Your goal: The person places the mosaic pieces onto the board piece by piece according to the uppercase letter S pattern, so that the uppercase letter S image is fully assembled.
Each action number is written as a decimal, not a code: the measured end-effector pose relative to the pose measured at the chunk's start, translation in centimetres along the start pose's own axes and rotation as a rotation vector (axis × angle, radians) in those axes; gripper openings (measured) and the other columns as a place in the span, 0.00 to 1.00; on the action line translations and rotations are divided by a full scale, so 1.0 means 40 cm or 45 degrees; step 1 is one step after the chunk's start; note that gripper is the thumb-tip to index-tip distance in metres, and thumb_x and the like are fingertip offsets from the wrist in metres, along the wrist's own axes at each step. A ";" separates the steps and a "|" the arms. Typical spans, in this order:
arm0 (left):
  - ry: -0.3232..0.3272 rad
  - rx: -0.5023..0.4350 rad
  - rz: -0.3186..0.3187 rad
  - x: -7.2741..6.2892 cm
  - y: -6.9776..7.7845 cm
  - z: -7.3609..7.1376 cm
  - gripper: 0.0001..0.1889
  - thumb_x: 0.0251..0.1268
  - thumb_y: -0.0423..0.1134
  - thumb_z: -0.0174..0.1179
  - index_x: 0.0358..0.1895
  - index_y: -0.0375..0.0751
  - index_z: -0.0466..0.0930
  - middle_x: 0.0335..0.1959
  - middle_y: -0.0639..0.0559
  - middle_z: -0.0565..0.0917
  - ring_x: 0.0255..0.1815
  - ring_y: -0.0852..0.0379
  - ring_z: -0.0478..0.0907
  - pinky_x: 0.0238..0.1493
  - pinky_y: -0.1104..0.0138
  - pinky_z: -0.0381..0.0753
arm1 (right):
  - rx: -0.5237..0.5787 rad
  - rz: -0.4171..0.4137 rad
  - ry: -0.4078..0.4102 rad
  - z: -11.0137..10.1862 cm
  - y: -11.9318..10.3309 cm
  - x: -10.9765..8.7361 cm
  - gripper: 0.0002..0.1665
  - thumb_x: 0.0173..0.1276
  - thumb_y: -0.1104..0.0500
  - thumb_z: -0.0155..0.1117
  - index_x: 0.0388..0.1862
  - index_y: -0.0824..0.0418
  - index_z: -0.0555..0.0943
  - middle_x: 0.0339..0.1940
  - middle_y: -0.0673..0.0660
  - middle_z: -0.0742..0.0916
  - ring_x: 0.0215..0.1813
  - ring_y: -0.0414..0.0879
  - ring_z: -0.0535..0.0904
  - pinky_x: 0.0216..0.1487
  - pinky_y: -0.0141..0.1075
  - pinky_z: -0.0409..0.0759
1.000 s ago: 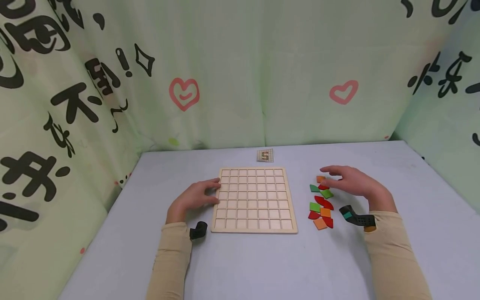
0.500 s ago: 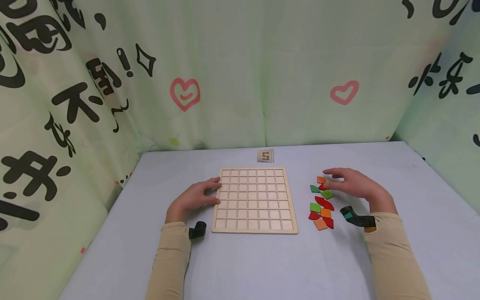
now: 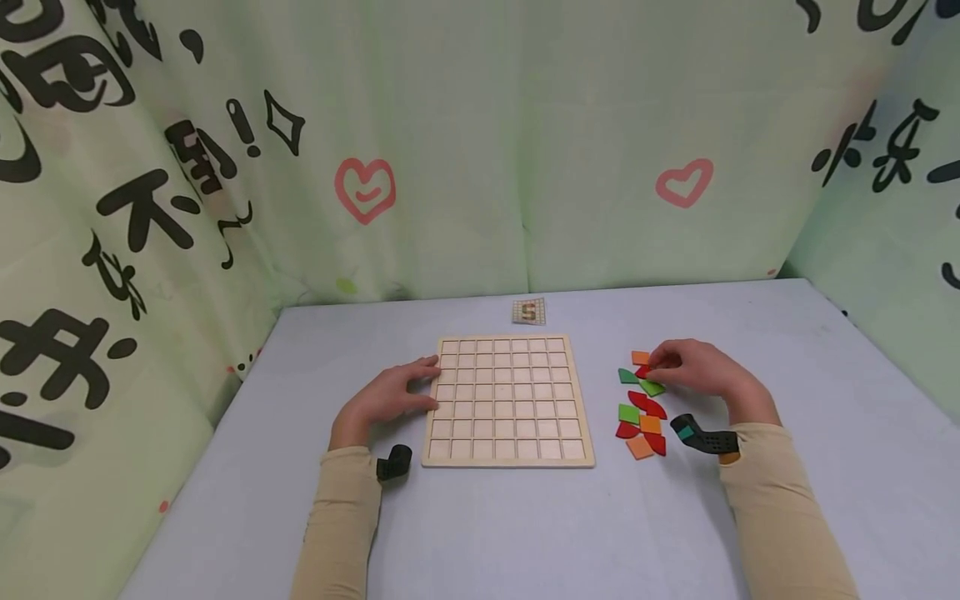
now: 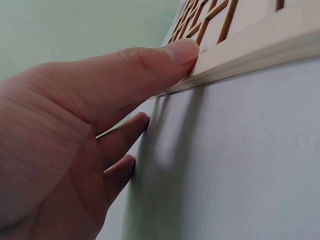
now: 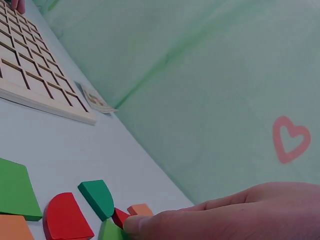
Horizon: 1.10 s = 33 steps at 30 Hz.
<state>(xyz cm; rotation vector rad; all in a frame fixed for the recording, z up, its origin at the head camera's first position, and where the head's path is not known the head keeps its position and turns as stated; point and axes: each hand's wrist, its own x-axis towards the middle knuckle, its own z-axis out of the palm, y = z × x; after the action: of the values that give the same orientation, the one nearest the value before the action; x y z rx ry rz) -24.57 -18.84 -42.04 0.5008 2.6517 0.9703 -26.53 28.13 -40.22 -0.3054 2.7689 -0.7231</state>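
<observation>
A square wooden grid board point(image 3: 507, 462) lies mid-table. My left hand point(image 3: 384, 393) rests at its left edge, fingers and thumb extended and spread. In the left wrist view the thumb point(image 4: 145, 70) touches the board's rim point(image 4: 260, 52). On the right, my right hand point(image 3: 697, 368) pinches a small red piece point(image 3: 642, 372) between thumb and fingers; part of that piece is hidden. Around it lie an orange square point(image 3: 640, 357), a dark green rounded piece point(image 3: 627, 377) and a light green piece point(image 3: 652, 388). The right wrist view shows the red piece point(image 5: 119, 217) at my thumb tip.
Nearer me in the same column lie several red rounded pieces point(image 3: 655, 444), a green square point(image 3: 628, 413) and orange squares point(image 3: 640, 448). A small patterned card point(image 3: 528, 312) lies behind the board. A printed light green curtain point(image 3: 465, 167) hangs along the table's back edge.
My right hand has lowered toward the pieces, its thumb and fingers closing together at the red piece. My left hand stays at the board's edge.
</observation>
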 end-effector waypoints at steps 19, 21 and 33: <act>-0.003 -0.010 0.007 0.001 -0.002 0.002 0.32 0.64 0.41 0.69 0.70 0.35 0.72 0.79 0.46 0.62 0.81 0.43 0.54 0.79 0.49 0.57 | -0.044 0.047 0.090 0.030 -0.044 0.021 0.15 0.71 0.58 0.63 0.47 0.71 0.81 0.42 0.66 0.84 0.45 0.59 0.76 0.48 0.50 0.81; -0.001 -0.010 0.003 0.001 -0.003 0.001 0.32 0.64 0.41 0.68 0.70 0.34 0.72 0.79 0.45 0.62 0.81 0.43 0.54 0.79 0.49 0.57 | -0.042 0.058 0.099 0.032 -0.048 0.022 0.17 0.71 0.56 0.64 0.46 0.71 0.80 0.40 0.65 0.84 0.45 0.58 0.75 0.47 0.48 0.81; -0.008 0.001 0.005 0.004 -0.004 0.002 0.32 0.64 0.40 0.68 0.70 0.34 0.72 0.79 0.46 0.62 0.81 0.43 0.54 0.79 0.49 0.57 | -0.022 0.035 0.095 0.037 -0.053 0.030 0.15 0.69 0.61 0.63 0.48 0.72 0.80 0.44 0.68 0.84 0.47 0.60 0.76 0.49 0.50 0.83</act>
<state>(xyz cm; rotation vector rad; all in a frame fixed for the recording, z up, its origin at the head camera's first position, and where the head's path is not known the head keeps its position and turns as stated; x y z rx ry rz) -24.73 -18.84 -42.24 0.5082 2.6465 0.9670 -26.93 25.36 -40.63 -0.2487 2.8446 -0.7185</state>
